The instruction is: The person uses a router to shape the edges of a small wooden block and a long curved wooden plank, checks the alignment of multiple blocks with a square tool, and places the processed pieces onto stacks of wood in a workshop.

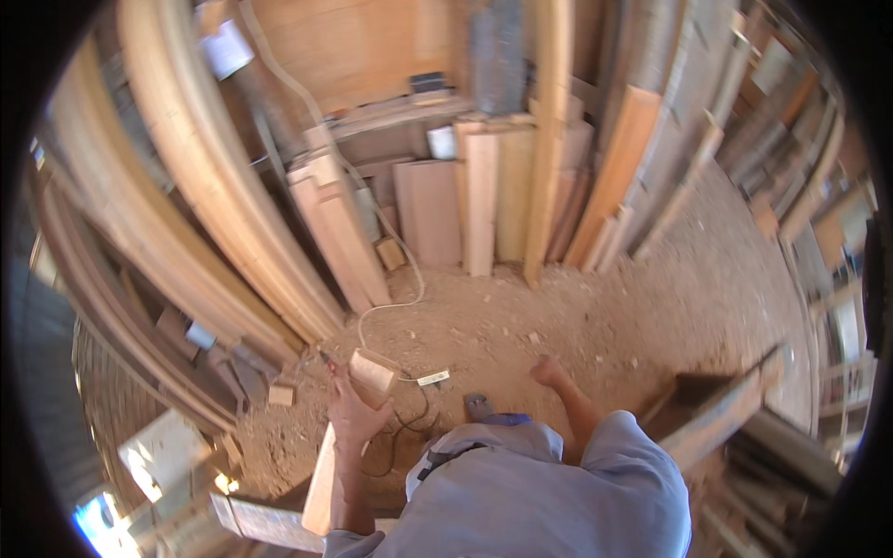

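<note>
My left hand (355,411) is closed around a pale wooden board (374,372), carried low at my left side. One end of the board shows ahead of the fingers, and its length runs back beneath my forearm. A small, thin thing with a dark tip and some red (326,362) sticks out by the fingertips; its kind is too small to tell. Off to the right, my right hand (547,372) hangs over the dusty ground with its fingers curled in. Nothing shows in it, and it touches nothing.
Tall planks (209,186) lean on the left, and shorter boards (480,200) stand along the wall ahead. A white cable (420,279) runs down to a power strip (433,378) on the ground near my feet. A long beam (721,418) lies at the right.
</note>
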Tool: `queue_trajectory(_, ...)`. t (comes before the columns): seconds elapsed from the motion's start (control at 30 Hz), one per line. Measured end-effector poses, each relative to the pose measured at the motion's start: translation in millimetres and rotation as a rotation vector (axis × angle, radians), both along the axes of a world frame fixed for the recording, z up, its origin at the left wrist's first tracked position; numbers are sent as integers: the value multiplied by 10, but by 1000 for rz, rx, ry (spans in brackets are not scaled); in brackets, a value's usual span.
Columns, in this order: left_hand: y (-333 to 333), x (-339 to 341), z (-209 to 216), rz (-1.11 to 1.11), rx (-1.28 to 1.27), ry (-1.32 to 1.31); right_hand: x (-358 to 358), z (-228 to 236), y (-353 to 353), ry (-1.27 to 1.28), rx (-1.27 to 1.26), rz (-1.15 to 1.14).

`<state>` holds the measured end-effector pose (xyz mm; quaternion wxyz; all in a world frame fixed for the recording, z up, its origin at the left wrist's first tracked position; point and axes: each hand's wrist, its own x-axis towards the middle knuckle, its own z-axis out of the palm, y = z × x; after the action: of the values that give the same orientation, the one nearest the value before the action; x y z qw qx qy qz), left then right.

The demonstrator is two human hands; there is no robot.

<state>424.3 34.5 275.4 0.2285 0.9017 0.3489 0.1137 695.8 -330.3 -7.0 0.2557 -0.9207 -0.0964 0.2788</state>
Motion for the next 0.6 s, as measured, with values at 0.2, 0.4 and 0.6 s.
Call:
queue_trajectory(0.2, -378, 377, -322, -339, -158, 217, -931, 329, -688, 75, -45, -331)
queue_trajectory(0.4, -642, 446, -685, -435, -223, 240, -2116, 332, -1072, 119, -114, -610)
queue_trajectory(0.6, -622, 414, -663, -462, -191, 266, -2869, 721, -1252, -128, -309, -868)
